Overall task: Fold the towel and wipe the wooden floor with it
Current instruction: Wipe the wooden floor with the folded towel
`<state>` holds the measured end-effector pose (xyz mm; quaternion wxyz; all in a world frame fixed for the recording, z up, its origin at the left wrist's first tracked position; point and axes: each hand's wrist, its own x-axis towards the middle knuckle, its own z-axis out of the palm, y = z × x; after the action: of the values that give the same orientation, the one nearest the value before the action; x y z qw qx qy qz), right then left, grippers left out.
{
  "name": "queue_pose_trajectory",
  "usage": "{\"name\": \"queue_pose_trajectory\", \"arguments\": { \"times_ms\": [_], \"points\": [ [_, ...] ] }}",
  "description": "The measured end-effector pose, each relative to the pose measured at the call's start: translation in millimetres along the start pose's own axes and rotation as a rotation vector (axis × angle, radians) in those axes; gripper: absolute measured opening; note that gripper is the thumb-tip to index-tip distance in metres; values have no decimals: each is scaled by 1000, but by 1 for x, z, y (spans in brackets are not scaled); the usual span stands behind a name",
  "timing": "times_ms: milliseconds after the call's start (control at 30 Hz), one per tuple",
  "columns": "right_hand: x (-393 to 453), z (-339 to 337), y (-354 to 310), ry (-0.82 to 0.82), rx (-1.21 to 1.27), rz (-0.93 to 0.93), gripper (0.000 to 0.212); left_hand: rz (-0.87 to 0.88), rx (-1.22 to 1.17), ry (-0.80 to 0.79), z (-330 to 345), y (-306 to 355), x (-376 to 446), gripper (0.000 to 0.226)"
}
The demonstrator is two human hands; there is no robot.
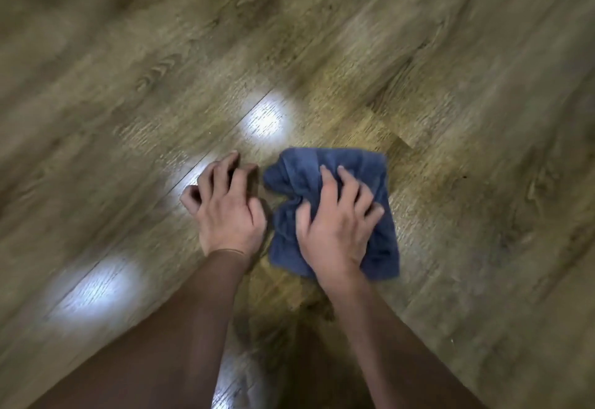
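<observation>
A folded blue towel (370,163) lies on the wooden floor (467,118), bunched along its left side. My right hand (335,225) lies on top of it, fingers spread and bent, digging into the cloth and pressing it to the floor. Just left of the towel, my left hand (227,202) rests on the bare boards on its bent fingertips, holding nothing and not touching the towel.
Brown-grey planks run diagonally across the whole view. Bright light reflections (264,118) shine on the floor above and to the left of my hands. The edges of the view are blurred.
</observation>
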<state>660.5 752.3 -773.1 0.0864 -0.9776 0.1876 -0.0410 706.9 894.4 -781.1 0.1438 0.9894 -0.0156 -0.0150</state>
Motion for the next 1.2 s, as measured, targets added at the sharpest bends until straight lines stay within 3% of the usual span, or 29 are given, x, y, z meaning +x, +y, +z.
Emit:
{"name": "queue_pose_trajectory", "arguments": {
  "times_ms": [400,733,1000,1033,1100,1133,1200],
  "points": [
    [226,20,-24,38,-97,-236,55,-6,83,-11,2,3,1,48],
    [190,24,-29,166,-51,-182,52,-15,60,-42,-1,4,2,49],
    [188,17,-30,91,-54,-184,51,-18,-93,-67,-13,-2,5,42],
    [187,17,-29,91,-52,-188,51,-89,-75,-43,-16,-11,8,42],
    [188,17,-30,100,-40,-188,51,-464,-38,41,-27,-50,22,62],
    [188,17,-30,102,-43,-181,51,-656,-17,27,-33,-77,27,80],
    [188,19,-30,101,-59,-174,51,-776,11,-137,-42,-127,28,104]
  ]
}}
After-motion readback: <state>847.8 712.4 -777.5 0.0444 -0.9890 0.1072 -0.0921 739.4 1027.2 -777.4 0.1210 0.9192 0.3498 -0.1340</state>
